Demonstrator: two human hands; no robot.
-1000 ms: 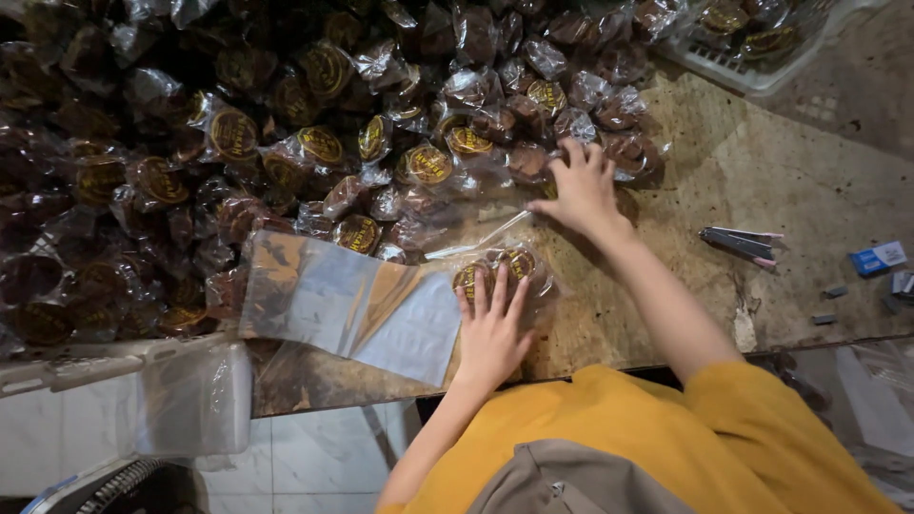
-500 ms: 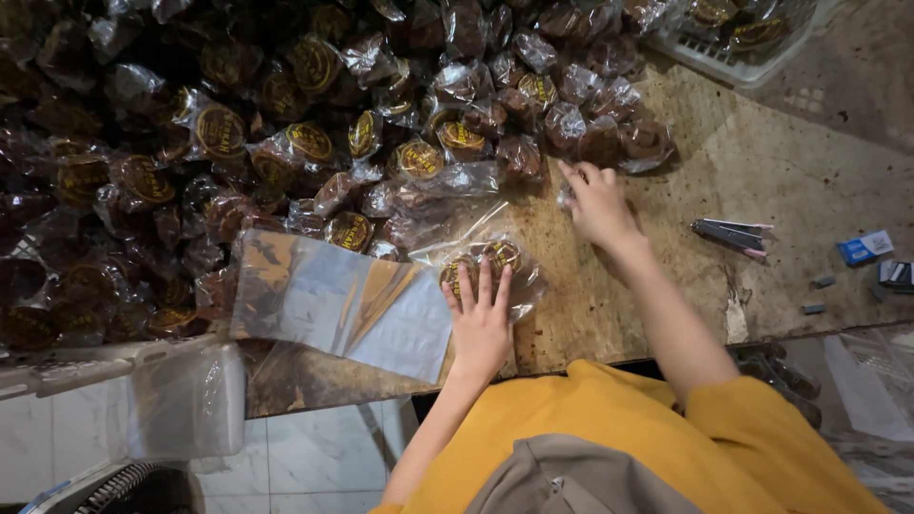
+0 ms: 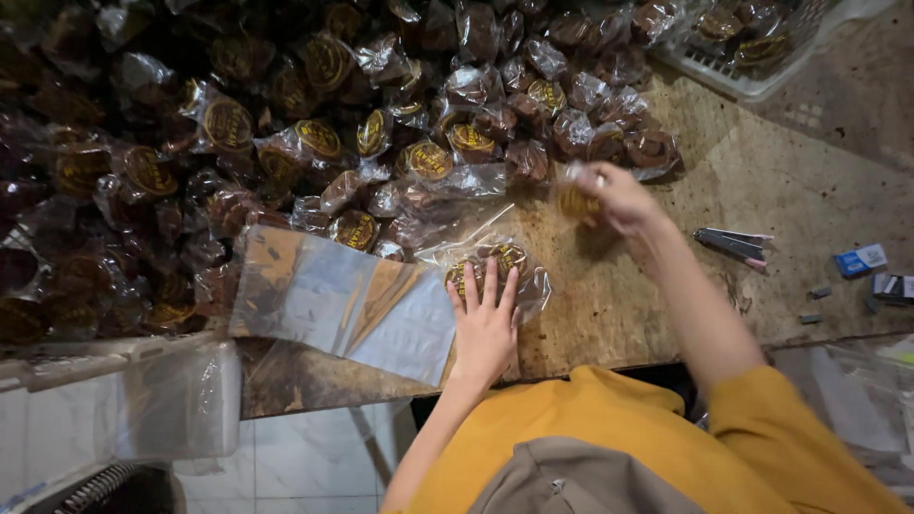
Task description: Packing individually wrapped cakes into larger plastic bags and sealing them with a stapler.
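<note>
Since a second ago our right hand (image 3: 617, 198) has drawn back from the pile (image 3: 314, 143) of wrapped sweets, and it is now clenched around one wrapped sweet (image 3: 576, 202) lifted just off the counter (image 3: 762, 190). Our left hand (image 3: 484, 324) lies flat, fingers spread, pressing down on a clear bag (image 3: 519, 271) holding a few sweets, close to the near counter edge. Just left of it a stack of empty bags (image 3: 333, 305) overhangs that edge. The pile crowds the whole left and far side. Open counter lies to the right, between our right hand and a stapler (image 3: 731, 245), with small boxes (image 3: 862, 259) farther right. A white basket (image 3: 752, 67) sits at the far right corner.
</note>
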